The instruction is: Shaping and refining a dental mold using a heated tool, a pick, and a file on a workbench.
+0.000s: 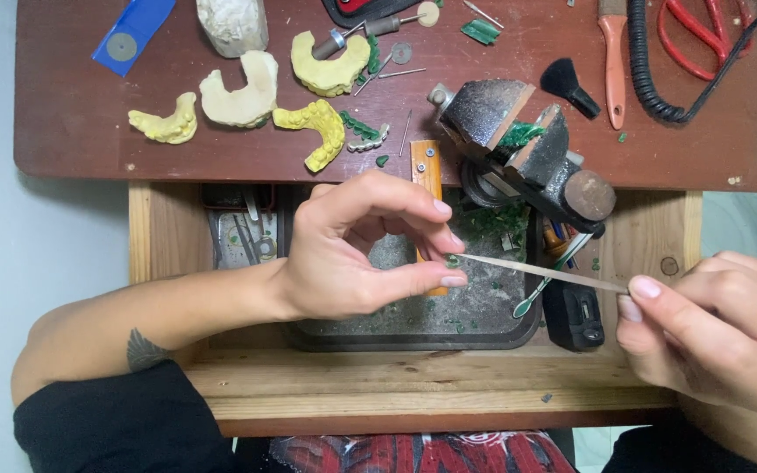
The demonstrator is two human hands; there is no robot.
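Observation:
My left hand [357, 250] hovers over an open wooden drawer [396, 377], thumb and fingers pinching a tiny green piece [453, 261]. My right hand [716, 337] at the right edge grips a thin flat file stick [541, 272] by its end. The stick's far tip touches the green piece between my left fingertips. Below them lies a dark metal tray [475, 311] dusted with grey and green filings.
A small black bench vise [527, 149] clamps green material at the desk edge. Yellow and white dental casts [247, 92] lie on the brown desk [72, 131], with a brush [569, 86], red scissors [703, 39], a coiled black cable [650, 70] and a black box [576, 315].

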